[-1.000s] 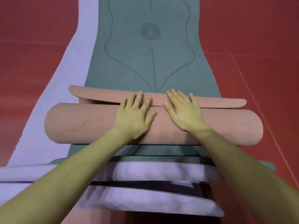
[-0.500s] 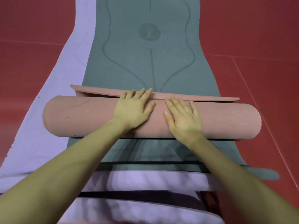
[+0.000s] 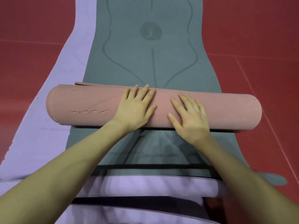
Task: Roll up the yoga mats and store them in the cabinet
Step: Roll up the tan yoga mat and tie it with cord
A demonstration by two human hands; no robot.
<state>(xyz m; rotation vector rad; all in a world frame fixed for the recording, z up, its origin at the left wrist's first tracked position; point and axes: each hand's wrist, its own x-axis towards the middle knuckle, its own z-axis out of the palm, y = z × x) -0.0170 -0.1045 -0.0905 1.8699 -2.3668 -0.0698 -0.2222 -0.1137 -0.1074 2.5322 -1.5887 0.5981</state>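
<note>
1. Nearest the camera lie the layered ends of the flat mats: one lilac mat (image 3: 48, 110) at the bottom, running far up the left side, and one green mat (image 3: 145, 62) on top of it, both spread out on the red floor (image 3: 258, 46).
2. Two bare forearms reach forward over those ends, one from each lower corner.
3. One pink mat (image 3: 80, 105) (nearly all rolled, with only a thin strip of its free edge showing along the far side) lies crosswise on the green mat.
4. The left hand (image 3: 134, 107) rests flat on top of the roll near its middle, fingers straight and spread, tips at the far edge.
5. The right hand (image 3: 191, 117) lies flat just beside it, fingers likewise straight, palm on the near slope.
6. Beyond the roll, the green mat shows curved guide lines and one round emblem (image 3: 150, 33).
</note>
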